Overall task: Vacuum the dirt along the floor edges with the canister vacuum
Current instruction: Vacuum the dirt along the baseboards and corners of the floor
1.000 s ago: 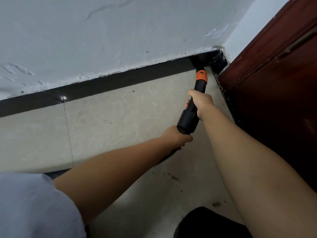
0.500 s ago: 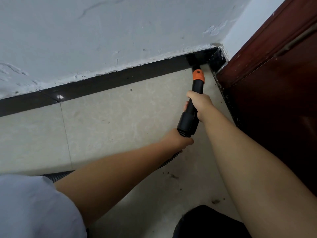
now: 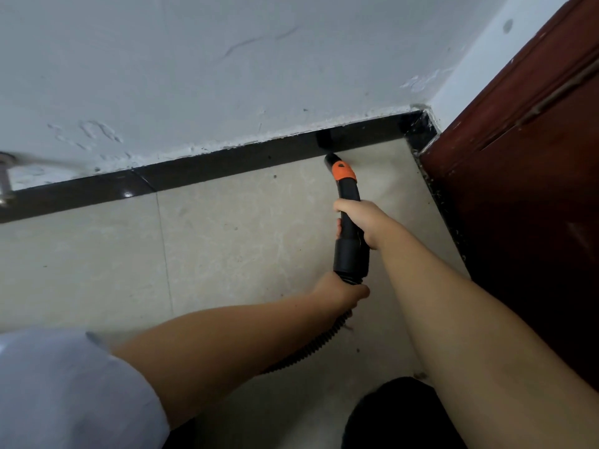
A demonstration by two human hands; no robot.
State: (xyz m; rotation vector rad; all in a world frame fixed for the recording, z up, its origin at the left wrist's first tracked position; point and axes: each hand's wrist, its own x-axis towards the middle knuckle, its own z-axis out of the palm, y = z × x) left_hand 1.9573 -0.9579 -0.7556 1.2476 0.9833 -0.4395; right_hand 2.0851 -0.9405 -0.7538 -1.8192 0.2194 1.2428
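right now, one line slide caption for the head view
Both hands steer the black vacuum nozzle with orange collar along the black baseboard, right hand ahead of left hand.

We see a pale painted wall (image 3: 227,59), cracked and scuffed, with a glossy black baseboard (image 3: 227,163) along its foot. A dark red-brown wooden door (image 3: 534,189) stands at the right. At the far left edge, a blurred metal fitting (image 3: 5,179) shows against the wall.
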